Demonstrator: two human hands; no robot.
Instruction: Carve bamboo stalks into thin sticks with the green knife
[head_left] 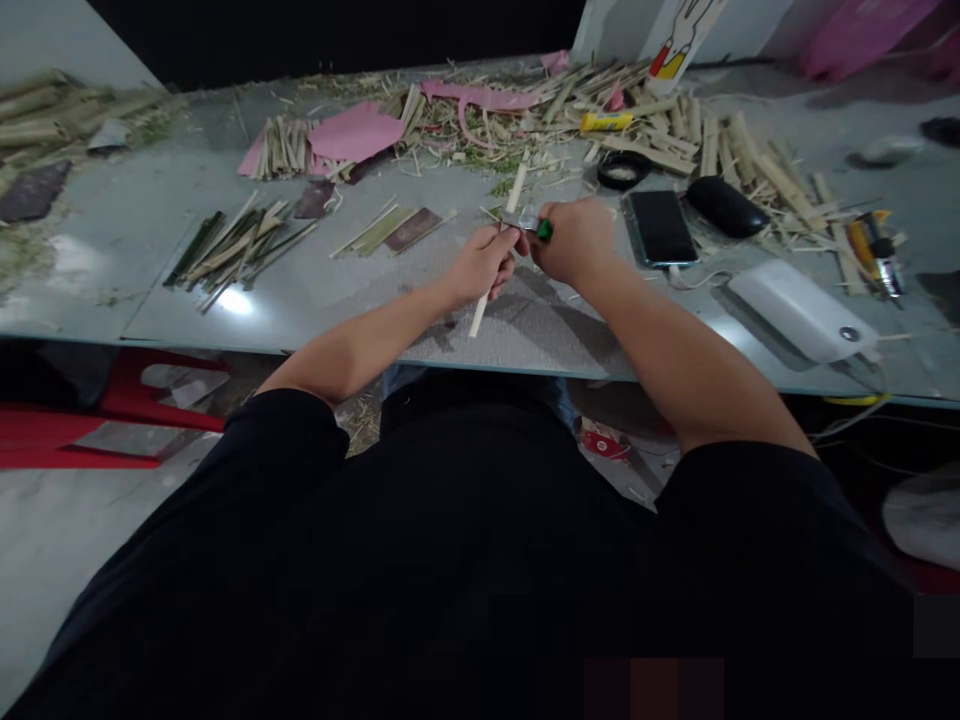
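Note:
In the head view my left hand (482, 264) is closed around a pale, flat bamboo strip (517, 186), which slants away from me over the table. The strip's near end pokes out below my fingers. My right hand (576, 240) grips a knife with a green handle (545, 230). Its metal blade lies across the strip, close to my left thumb and fingertips. Both hands meet near the middle of the glass-topped table (360, 325); the fingers of my right hand are partly hidden.
Left of my hands lie thin bamboo strips (386, 230) and a loose pile of green-edged strips (236, 240). Shavings (480, 135) and pink scraps (356, 132) cover the back. To the right are a black tape roll (624, 170), phone (660, 228), black case (726, 207) and white power bank (799, 310).

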